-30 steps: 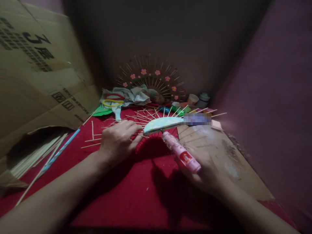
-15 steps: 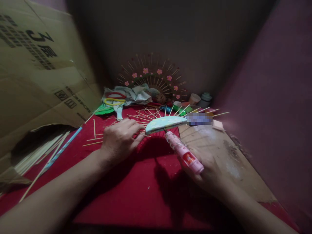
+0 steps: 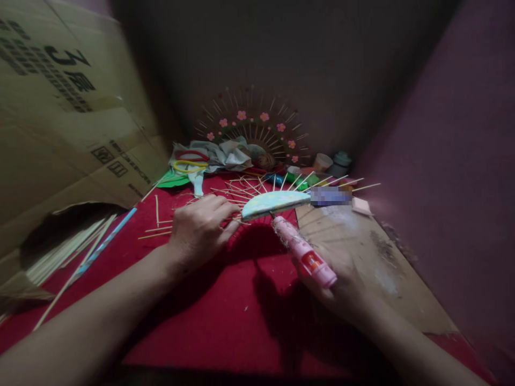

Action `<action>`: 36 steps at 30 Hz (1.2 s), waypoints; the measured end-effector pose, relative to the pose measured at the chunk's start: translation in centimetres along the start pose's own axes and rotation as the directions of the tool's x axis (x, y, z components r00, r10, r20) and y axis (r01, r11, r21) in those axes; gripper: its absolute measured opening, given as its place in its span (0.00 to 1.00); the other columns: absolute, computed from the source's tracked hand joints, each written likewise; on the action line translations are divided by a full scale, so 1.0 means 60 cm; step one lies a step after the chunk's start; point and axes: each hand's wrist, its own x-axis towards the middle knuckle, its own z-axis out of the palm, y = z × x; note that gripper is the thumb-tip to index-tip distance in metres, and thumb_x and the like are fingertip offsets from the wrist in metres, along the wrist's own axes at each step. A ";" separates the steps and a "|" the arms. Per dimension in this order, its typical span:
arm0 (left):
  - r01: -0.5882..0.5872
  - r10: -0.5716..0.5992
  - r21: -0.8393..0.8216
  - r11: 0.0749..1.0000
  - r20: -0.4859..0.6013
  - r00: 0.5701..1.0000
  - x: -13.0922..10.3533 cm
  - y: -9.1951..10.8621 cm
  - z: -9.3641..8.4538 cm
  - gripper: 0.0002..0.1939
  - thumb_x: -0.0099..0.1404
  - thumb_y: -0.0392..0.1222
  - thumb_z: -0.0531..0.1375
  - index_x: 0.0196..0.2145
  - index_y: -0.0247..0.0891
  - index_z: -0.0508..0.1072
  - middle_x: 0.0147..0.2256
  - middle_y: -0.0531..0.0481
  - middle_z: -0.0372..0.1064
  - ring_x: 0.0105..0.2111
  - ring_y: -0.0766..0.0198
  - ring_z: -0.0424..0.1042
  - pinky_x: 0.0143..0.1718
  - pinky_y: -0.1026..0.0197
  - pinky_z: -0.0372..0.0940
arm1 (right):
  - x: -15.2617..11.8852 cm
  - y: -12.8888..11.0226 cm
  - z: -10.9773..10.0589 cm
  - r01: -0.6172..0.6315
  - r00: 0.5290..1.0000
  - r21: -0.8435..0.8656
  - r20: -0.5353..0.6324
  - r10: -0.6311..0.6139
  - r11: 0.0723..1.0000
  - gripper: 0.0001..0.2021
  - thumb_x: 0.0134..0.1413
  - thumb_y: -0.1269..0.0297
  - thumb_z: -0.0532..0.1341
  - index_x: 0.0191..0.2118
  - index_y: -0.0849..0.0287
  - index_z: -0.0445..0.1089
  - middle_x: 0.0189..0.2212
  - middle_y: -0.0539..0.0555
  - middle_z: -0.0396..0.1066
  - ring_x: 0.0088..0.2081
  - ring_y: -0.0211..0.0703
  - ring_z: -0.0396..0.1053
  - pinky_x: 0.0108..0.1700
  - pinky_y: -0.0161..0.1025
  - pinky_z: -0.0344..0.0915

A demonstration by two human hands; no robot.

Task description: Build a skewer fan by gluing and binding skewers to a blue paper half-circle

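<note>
Head view, left hand: my left hand (image 3: 199,225) has its thumb and fingers closed on thin sticks (image 3: 300,182) at the left end of a half-round piece (image 3: 276,202).
Head view, right hand: my right hand (image 3: 341,273) grips a pink glue gun (image 3: 300,249), its nozzle at the piece's near edge; whether a finger presses the trigger, I cannot tell.
Half-round piece: pale blue-green, above the red surface (image 3: 193,327) between my hands, sticks fanning from its far side.
Right side: a brown board (image 3: 374,262) lies flat, a small pink block (image 3: 362,207) near its far edge.
Back: a fan-shaped decoration (image 3: 253,126) with pink flowers stands behind crumpled cloth (image 3: 235,155), red and yellow loops (image 3: 191,165), a cup (image 3: 322,162) and a jar (image 3: 341,162).
Left side: a cardboard box (image 3: 80,139), pale sticks (image 3: 68,252) showing in its opening.
</note>
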 end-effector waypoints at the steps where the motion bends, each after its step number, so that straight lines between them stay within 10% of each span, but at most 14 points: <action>1: 0.000 0.000 0.002 1.000 -0.003 1.000 0.000 0.000 0.001 0.10 0.64 0.43 0.55 0.33 0.38 0.75 0.31 0.49 0.74 0.32 0.61 0.72 0.29 0.61 0.62 | -0.001 0.001 0.003 -0.005 1.000 -0.002 -0.006 0.005 1.000 0.13 0.59 0.67 0.50 0.44 0.56 0.71 0.23 0.53 0.69 0.23 0.40 0.66 0.24 0.35 0.64; 36: 0.025 -0.024 -0.024 0.999 0.033 0.999 0.002 0.007 -0.004 0.11 0.64 0.42 0.54 0.31 0.37 0.74 0.30 0.47 0.73 0.33 0.61 0.72 0.31 0.60 0.63 | 0.005 -0.010 0.021 0.088 0.996 -0.019 0.019 -0.088 0.996 0.11 0.56 0.67 0.52 0.37 0.56 0.71 0.24 0.54 0.68 0.24 0.41 0.67 0.25 0.36 0.64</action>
